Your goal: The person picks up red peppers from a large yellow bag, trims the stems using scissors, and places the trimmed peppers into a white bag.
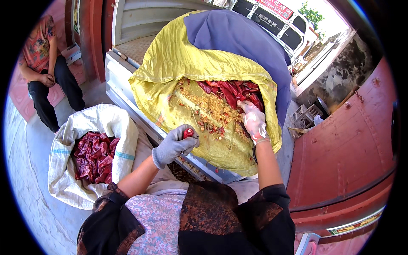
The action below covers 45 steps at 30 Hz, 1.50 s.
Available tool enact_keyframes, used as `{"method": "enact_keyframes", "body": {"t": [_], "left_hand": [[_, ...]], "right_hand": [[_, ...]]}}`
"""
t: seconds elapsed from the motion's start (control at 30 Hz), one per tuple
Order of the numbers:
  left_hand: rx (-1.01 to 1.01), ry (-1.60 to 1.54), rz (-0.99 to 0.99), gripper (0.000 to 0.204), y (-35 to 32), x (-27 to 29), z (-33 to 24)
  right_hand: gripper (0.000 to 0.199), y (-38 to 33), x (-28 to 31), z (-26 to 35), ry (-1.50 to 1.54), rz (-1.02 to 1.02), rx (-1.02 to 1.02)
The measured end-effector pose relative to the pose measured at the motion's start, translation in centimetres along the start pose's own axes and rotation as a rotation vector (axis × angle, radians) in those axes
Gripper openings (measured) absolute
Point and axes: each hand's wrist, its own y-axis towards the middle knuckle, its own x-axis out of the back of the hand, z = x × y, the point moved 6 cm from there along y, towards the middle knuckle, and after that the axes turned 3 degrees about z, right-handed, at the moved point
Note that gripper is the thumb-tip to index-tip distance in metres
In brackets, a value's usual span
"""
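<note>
My left hand (176, 144), in a grey knit glove, is closed around a dried red chili pepper (188, 133), whose end shows between thumb and fingers. It is above the near left edge of a yellow woven sack (170, 55). In a thin whitish glove, my right hand (253, 120) reaches into the sack's opening, its fingertips at the pile of dried red chilies (229, 91). Whether those fingers grip a pepper is hidden. Loose yellow seeds (208, 106), stems and chili scraps lie spread over the sack's inner face.
A white woven sack (123, 136) of dark red dried chilies (95, 157) stands on the floor at my left. The yellow sack rests on a truck bed (123, 76), under a blue-purple cloth (238, 34). A seated person (42, 63) is at far left; a red metal door (344, 144) stands right.
</note>
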Motion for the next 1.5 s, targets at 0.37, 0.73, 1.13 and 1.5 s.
{"method": "enact_keyframes", "body": {"t": [0.37, 0.73, 1.13, 1.5], "left_hand": [[0.041, 0.019, 0.009, 0.008, -0.7, 0.2, 0.5], [-0.131, 0.085, -0.037, 0.023, 0.8, -1.3, -4.2], [-0.189, 0.160, 0.032, 0.029, 1.2, -2.6, -3.6], [-0.013, -0.114, -0.074, 0.028, 0.7, -0.5, -1.6]], "right_hand": [[0.017, 1.9, 1.1, -0.1, 0.077, -0.038, 0.214], [0.024, -1.7, 3.8, 9.7, 1.002, 0.203, -0.108], [0.026, -5.3, -3.9, 14.6, 1.181, 0.144, -0.126], [0.042, -11.5, 6.6, 2.1, -0.503, 0.243, -0.314]]}}
